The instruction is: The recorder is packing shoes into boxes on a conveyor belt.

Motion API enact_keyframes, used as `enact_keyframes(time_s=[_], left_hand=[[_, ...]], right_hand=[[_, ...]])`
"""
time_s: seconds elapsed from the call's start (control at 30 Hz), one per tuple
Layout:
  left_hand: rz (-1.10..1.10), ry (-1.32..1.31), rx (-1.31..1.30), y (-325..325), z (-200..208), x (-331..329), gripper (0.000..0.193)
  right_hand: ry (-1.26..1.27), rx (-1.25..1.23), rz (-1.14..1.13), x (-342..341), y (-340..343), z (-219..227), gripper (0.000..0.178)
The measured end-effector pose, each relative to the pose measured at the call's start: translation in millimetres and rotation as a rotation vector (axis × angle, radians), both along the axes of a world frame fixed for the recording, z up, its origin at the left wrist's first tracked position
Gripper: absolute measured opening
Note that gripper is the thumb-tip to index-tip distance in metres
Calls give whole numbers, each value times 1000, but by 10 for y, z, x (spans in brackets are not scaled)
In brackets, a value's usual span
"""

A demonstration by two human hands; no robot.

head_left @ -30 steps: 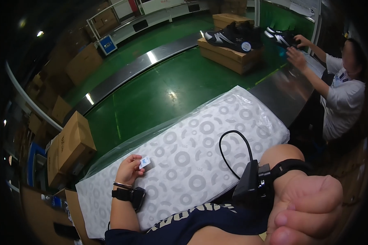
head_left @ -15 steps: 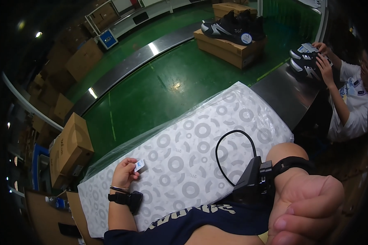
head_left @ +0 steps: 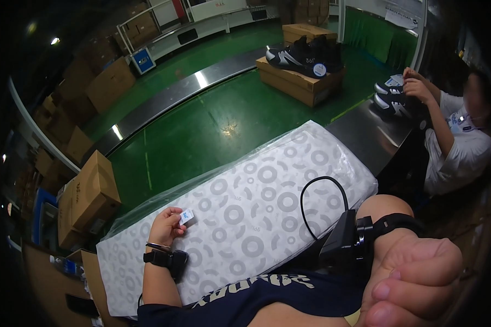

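Between the thumb and fingers of my left hand [head_left: 168,224] is a small white tag with blue print [head_left: 186,216]. The hand is just above a stack of white wrapping paper [head_left: 251,210] patterned with grey rings, partly covered by clear plastic. My right hand [head_left: 420,278] is raised close at the lower right, its fingers curled into the palm. What it holds, if anything, is hidden. Each wrist has a black strap with a small black device, and a black cable [head_left: 303,204] loops from the right device [head_left: 343,240] over the paper.
Black and silver sneakers [head_left: 289,61] stand on a brown shoebox [head_left: 294,84] on the green surface [head_left: 202,131]. At the right, a co-worker's hands [head_left: 417,87] are above another pair of sneakers [head_left: 391,103]. Cartons [head_left: 93,193], a bottle [head_left: 65,265] and a phone-like object [head_left: 82,305] are at left.
The view has shifted slightly. The co-worker's hands have come together and lifted off the shoes. My left hand still grips the tag, and my right hand remains curled.
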State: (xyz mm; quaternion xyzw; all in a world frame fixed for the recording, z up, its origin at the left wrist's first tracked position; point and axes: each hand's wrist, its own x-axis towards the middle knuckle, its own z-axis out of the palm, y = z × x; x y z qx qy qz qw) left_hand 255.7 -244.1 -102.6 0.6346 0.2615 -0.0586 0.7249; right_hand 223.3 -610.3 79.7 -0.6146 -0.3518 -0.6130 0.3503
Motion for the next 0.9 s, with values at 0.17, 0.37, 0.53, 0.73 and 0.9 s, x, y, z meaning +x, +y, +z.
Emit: enact_keyframes(time_s=[0.17,0.37,0.53,0.73,0.9], left_hand=[[-7,-15,-18,-1,14,-39,20],[-39,-38,-72,32,24,-32,18],[-42,-50,-103,21,26,-34,17],[-39,-29,-84,21,34,-52,18],[-42,-33,-101,30,13,-55,18]], right_hand=[[-292,-177,22,98,-128,45,11],[-452,-56,110,54,199,64,13],[-518,0,249,97,308,89,14],[-439,-152,138,-5,49,150,12],[-368,-213,110,-7,189,201,11]])
